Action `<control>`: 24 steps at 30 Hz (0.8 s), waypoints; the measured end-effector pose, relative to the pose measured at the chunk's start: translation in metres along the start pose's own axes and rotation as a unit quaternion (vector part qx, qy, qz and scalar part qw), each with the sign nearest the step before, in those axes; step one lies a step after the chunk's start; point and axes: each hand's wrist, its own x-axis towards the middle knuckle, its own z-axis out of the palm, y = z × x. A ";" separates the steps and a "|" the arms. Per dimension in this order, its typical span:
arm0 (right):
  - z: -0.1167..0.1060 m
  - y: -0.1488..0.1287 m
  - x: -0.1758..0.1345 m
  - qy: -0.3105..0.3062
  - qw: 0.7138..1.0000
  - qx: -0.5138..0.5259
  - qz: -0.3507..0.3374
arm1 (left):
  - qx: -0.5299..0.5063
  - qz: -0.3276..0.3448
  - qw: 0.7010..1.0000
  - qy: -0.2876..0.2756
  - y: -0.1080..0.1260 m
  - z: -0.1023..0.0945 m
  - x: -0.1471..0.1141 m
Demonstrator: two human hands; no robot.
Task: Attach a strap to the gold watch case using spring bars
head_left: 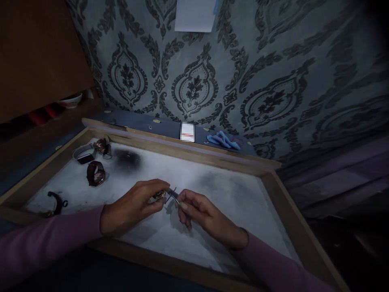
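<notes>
My left hand (138, 202) reaches in over the white-bottomed wooden tray and closes its thumb and fingers round a small gold-coloured wristwatch (159, 195), mostly covered by the fingers. Facing it, my right hand (202, 213) pinches a slim grey metal piece (173, 194) between thumb and forefinger. A thin dark bar crosses this piece near the watch; its exact kind is unclear. The grey piece's far end meets the left fingertips, so both hands are nearly touching. Left of them lie a brown-strapped watch (95, 173) and a grey-strapped watch (84, 157).
The wooden tray (299, 227) has raised walls on all sides. A brown-and-metal watch (103, 146) lies in its back left corner, a dark curved strap (56, 202) near the left front. Behind the tray are a white card (187, 132) and a blue cloth (224, 140).
</notes>
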 end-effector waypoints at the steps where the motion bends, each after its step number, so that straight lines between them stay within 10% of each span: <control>1: 0.000 0.002 0.000 -0.003 1.000 0.017 0.007 | -0.001 0.000 1.000 0.000 0.000 0.000 0.000; 24: 0.009 0.016 0.011 0.071 0.987 0.139 0.047 | -0.010 0.018 1.000 0.002 0.004 -0.001 0.003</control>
